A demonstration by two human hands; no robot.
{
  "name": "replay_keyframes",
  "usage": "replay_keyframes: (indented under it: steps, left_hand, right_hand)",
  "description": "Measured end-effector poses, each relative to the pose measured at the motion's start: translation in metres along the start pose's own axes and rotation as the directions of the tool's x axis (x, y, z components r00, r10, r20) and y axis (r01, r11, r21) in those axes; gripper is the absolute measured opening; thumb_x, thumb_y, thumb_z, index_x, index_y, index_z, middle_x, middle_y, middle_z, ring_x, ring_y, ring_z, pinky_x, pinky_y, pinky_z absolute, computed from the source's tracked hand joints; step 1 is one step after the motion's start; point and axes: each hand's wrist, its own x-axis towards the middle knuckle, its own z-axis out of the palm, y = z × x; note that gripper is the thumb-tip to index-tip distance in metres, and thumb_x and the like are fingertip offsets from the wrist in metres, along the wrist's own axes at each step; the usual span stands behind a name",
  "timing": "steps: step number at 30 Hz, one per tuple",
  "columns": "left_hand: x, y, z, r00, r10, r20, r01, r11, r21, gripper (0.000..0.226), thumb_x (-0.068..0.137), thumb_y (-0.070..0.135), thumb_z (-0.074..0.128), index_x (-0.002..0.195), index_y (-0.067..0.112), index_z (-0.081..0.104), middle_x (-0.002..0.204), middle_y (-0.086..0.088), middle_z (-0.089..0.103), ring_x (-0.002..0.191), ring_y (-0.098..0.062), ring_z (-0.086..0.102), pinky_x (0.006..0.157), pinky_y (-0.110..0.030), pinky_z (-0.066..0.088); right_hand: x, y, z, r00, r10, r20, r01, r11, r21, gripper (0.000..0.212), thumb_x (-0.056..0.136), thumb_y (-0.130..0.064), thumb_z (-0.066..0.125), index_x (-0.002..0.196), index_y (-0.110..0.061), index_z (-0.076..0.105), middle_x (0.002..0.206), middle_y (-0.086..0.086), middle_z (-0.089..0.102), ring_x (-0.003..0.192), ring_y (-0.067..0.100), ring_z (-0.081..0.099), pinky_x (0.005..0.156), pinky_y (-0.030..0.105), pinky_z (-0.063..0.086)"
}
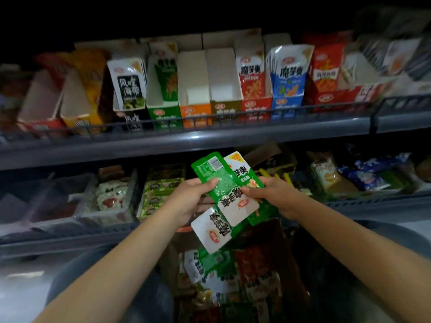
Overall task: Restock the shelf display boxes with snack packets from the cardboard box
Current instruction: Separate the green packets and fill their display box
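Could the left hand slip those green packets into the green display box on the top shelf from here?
Probably yes: the left hand holds green packets below the green display box, whose top looks open, with only the shelf rail crossing low.

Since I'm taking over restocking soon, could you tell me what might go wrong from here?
The green packets, fanned loosely between the left hand and right hand, could slip back into the cardboard box. They belong in the green display box; the neighbouring orange display box looks empty and invites a mix-up.

Shop aisle, dim light.
Grey metal shelf (210,138) with wire front rail at 12 o'clock carries rows of printed snack display boxes (163,113); lower shelf (373,203) at 3 o'clock holds more packaged goods.
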Motion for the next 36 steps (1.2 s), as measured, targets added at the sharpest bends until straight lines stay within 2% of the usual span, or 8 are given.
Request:
replay_keyframes:
  steps: [3,5,8,13,19,24,29,36]
  left_hand:
    - [-0.003,0.005,0.001,0.998,0.03,-0.051,-0.03,1.0,-0.001,0.013,0.09,0.025,0.06,0.082,0.015,0.062,0.061,0.006,0.066,0.052,-0.007,0.057,0.05,-0.018,0.043]
    - [0.0,0.007,0.003,0.993,0.029,-0.11,-0.037,0.997,-0.074,0.014,0.092,0.028,0.058,0.086,0.016,0.062,0.051,0.01,0.057,0.044,-0.004,0.047,0.041,-0.015,0.033]
    - [0.002,0.016,0.006,0.991,-0.039,-0.127,0.002,0.959,-0.283,0.023,0.092,0.03,0.057,0.108,0.013,0.06,0.081,0.0,0.064,0.042,-0.005,0.056,0.032,-0.014,0.037]
    - [-0.006,0.029,0.01,0.992,-0.099,0.073,0.122,0.845,-0.521,0.047,0.093,0.048,0.043,0.115,0.01,0.06,0.103,-0.02,0.07,0.076,-0.022,0.073,0.05,-0.024,0.057]
    - [-0.008,0.035,0.004,0.983,-0.151,0.101,0.18,0.724,-0.666,0.066,0.088,0.057,0.049,0.109,-0.004,0.062,0.103,-0.029,0.067,0.076,-0.032,0.071,0.061,-0.034,0.06]
    - [-0.01,0.035,0.004,0.989,-0.137,0.053,0.138,0.738,-0.661,0.044,0.091,0.039,0.056,0.092,-0.004,0.065,0.085,-0.022,0.071,0.067,-0.027,0.071,0.062,-0.032,0.058]
    - [-0.015,0.034,0.002,0.997,-0.074,0.033,0.078,0.79,-0.608,0.028,0.088,0.026,0.06,0.097,0.0,0.067,0.09,-0.018,0.071,0.073,-0.025,0.071,0.064,-0.03,0.059]
    - [-0.022,0.029,0.001,0.997,0.081,-0.005,-0.077,0.924,-0.373,0.038,0.064,0.026,0.068,0.091,-0.001,0.066,0.087,-0.013,0.073,0.074,-0.016,0.07,0.072,-0.023,0.058]
  right_hand:
    - [0.0,-0.008,-0.006,0.998,-0.068,-0.013,0.067,0.995,-0.076,0.006,0.082,-0.017,0.069,0.085,-0.012,0.069,0.085,0.011,0.074,0.073,0.02,0.07,0.059,0.028,0.054]
    - [0.0,-0.009,-0.006,0.993,-0.108,-0.055,0.1,0.986,-0.136,0.007,0.082,-0.019,0.07,0.081,-0.012,0.068,0.08,0.008,0.074,0.071,0.02,0.07,0.061,0.029,0.054]
    - [0.004,-0.013,0.001,0.976,-0.178,-0.128,0.152,0.97,-0.19,0.011,0.081,-0.018,0.072,0.072,-0.017,0.066,0.067,-0.003,0.072,0.062,0.009,0.067,0.06,0.026,0.053]
    - [0.006,-0.013,0.001,0.955,-0.249,-0.162,0.185,0.925,-0.332,0.011,0.082,-0.022,0.07,0.072,-0.021,0.067,0.072,-0.003,0.071,0.071,0.013,0.067,0.071,0.031,0.052]
    - [0.003,-0.017,-0.005,0.954,-0.27,-0.129,0.218,0.923,-0.319,0.011,0.081,-0.026,0.071,0.072,-0.02,0.068,0.067,-0.005,0.07,0.064,0.008,0.066,0.067,0.027,0.051]
    - [0.001,-0.015,-0.016,0.943,-0.268,-0.198,0.197,0.928,-0.316,0.013,0.081,-0.025,0.071,0.077,-0.013,0.069,0.073,0.003,0.072,0.073,0.022,0.069,0.075,0.04,0.055]
    - [0.0,-0.014,-0.026,0.93,-0.273,-0.248,0.185,0.927,-0.326,0.013,0.082,-0.028,0.07,0.081,-0.015,0.07,0.079,0.004,0.073,0.076,0.026,0.07,0.079,0.051,0.055]
    - [-0.001,-0.016,-0.028,0.907,-0.27,-0.322,0.194,0.949,-0.248,0.007,0.081,-0.025,0.072,0.083,-0.019,0.07,0.08,0.004,0.074,0.076,0.026,0.071,0.077,0.053,0.056]
